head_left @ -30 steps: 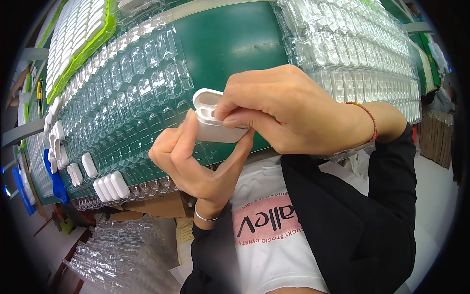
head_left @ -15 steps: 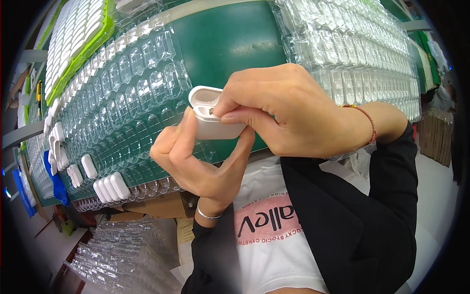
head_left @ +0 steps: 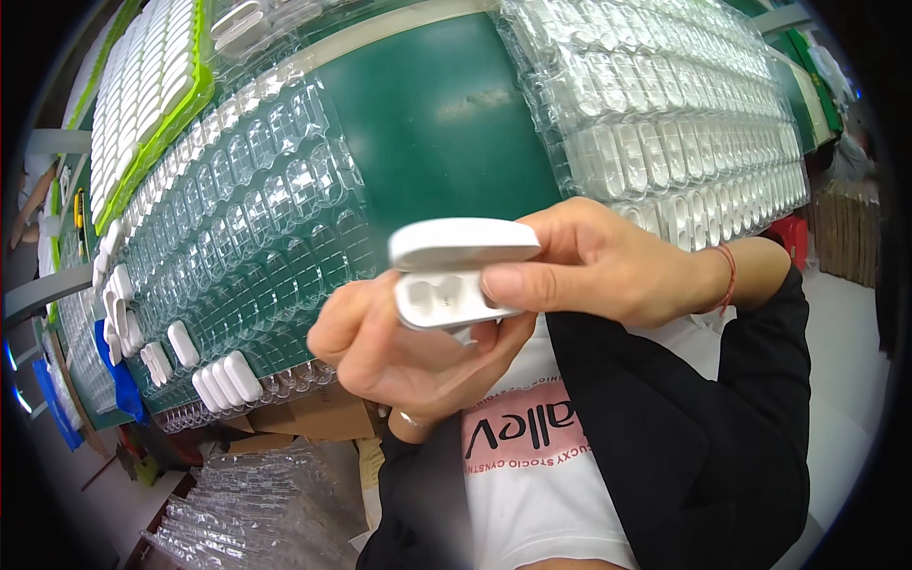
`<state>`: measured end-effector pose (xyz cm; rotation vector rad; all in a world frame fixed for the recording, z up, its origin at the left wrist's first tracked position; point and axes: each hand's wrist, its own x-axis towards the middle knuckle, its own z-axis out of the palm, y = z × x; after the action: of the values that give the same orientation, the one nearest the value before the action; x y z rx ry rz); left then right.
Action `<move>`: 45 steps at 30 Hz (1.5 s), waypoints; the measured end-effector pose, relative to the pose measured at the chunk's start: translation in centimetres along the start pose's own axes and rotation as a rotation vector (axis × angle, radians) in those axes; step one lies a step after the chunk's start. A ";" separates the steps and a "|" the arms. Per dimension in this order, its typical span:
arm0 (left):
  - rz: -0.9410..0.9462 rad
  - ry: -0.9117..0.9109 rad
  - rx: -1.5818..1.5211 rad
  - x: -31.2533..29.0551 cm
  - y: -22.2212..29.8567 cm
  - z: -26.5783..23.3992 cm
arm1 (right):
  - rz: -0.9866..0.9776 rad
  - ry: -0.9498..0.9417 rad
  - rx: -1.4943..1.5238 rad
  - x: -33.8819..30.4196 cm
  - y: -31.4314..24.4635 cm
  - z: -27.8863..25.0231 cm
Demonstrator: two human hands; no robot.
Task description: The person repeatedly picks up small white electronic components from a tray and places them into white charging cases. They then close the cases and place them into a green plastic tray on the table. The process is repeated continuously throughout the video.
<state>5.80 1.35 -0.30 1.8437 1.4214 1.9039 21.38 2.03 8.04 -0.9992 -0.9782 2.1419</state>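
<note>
A white earbud charging case (head_left: 464,245) is up in front of my chest with its lid raised. Its two rounded earbud wells face me; I see no earbud in the left well, and my thumb partly covers the right one. My right hand (head_left: 617,271) grips the case at its right end, thumb pressed on the inner rim and fingers behind the lid. Below and to the left, my left hand (head_left: 408,366) curls around the lower body, fingers touching its left end and underside. The left hand is slightly blurred.
Clear plastic blister trays (head_left: 247,209) cover the left of the green table (head_left: 432,114). Stacked trays (head_left: 665,123) with white cases stand right. Several closed white cases (head_left: 228,382) lie near the front left edge. A lime-green tray (head_left: 152,114) of white pieces sits far left.
The case has come lower and tilted so its wells face me. My right fingers have left the inside and now grip its right end. My left hand has turned beneath it.
</note>
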 end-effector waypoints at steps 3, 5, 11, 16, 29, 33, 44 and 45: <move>-0.100 -0.266 -0.369 -0.4 -0.3 -2.9 | -0.167 0.154 -0.331 -1.4 1.7 -0.1; -0.219 -0.556 -0.407 -0.2 -0.4 -6.7 | -0.364 0.194 -0.756 -1.9 2.9 0.5; -0.410 -0.967 -0.173 -0.8 -0.4 -12.5 | -0.548 0.057 -1.020 -0.6 8.5 2.1; -0.767 -1.119 -0.298 -4.7 -1.7 -13.4 | -0.110 -0.149 -0.946 -0.6 11.5 1.2; -0.919 -1.134 -0.364 -10.4 -5.5 -8.2 | -0.328 0.254 -0.859 0.0 19.7 -1.9; -0.913 -1.248 -0.451 -10.2 -5.8 -7.6 | -0.285 0.306 -0.801 -0.8 20.1 -2.0; -1.682 -1.260 -0.848 -2.2 -1.6 -7.0 | -0.160 0.045 -0.415 -3.0 12.7 -3.2; -1.626 -1.234 -0.833 -1.6 -1.1 -7.1 | -0.260 0.086 -0.323 -2.8 13.2 -2.8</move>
<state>-0.30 -2.73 -0.80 0.5377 0.7666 0.1965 22.76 -6.49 -2.76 -1.0379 -1.3595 1.7496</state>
